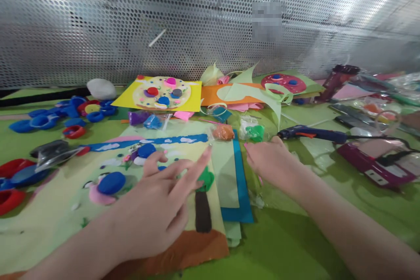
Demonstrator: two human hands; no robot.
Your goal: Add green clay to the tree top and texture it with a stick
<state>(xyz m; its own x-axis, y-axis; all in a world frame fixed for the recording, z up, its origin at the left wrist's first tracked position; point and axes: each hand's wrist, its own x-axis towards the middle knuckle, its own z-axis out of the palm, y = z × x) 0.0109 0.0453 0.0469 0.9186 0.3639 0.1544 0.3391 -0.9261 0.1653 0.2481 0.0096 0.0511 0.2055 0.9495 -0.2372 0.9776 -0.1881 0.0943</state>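
Two hands: both bare, both low over a craft collage on the green worktop (295, 249).
Left hand (154, 210): spread wide and flat, holding nothing; its fingers (197, 167) lie across the collage sheet (59, 223), the longest tip reaching the sheet's upper right corner.
Right hand (272, 162): loosely curled, knuckles up; whether it grips anything cannot be told, since the fingertips are hidden. It sits just right of the blue paper (243, 192) and just below a small bag of green clay (254, 132).
Collage sheet: pale, lying flat in the lower left of the view, with a brown strip along its bottom edge, a dark brown trunk (202, 210) topped by a green clay blob (207, 179), a blue cap (111, 182) on a pink shape, and a blue band (147, 142) along the top.
Near the right hand: a bag of orange clay (223, 132) and a blue glue gun (311, 133) lying on its side, its cable running right.
Far side: a yellow card with a round decorated disc (162, 92), against a perforated metal wall (131, 17).
Left edge: loose blue bottle caps (42, 121) and red ones (74, 131), scattered.
Right edge: a purple box (374, 168), near the glue gun cable.
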